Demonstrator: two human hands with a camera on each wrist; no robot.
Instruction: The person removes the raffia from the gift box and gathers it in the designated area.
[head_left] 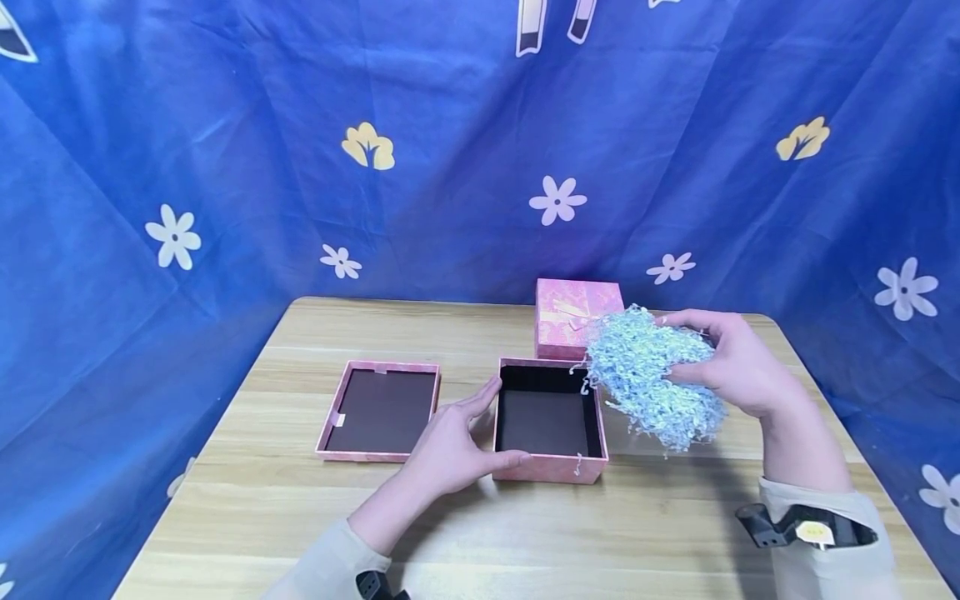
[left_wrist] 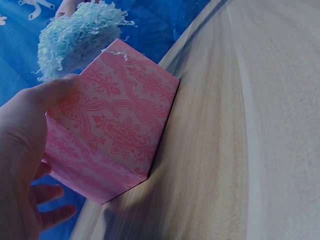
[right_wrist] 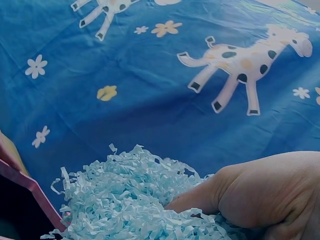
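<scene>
My right hand [head_left: 731,358] grips a big clump of light blue shredded paper [head_left: 648,379], held up just right of an open pink patterned box [head_left: 551,471]. The clump's left side overlaps the box's right rim in the head view. Inside, the box is black, and a stray paper strand hangs over its front wall. My left hand [head_left: 453,442] holds the box at its left side, thumb on the front rim and fingers along the left wall. In the left wrist view the thumb [left_wrist: 60,90] lies at the rim of the pink box [left_wrist: 120,105].
Left of the box lies a shallow pink lid [head_left: 382,412], dark inside face up. Behind the box stands a closed pink gift box [head_left: 577,308] with a ribbon bow. A blue printed cloth [head_left: 450,208] hangs behind the wooden table [head_left: 247,500].
</scene>
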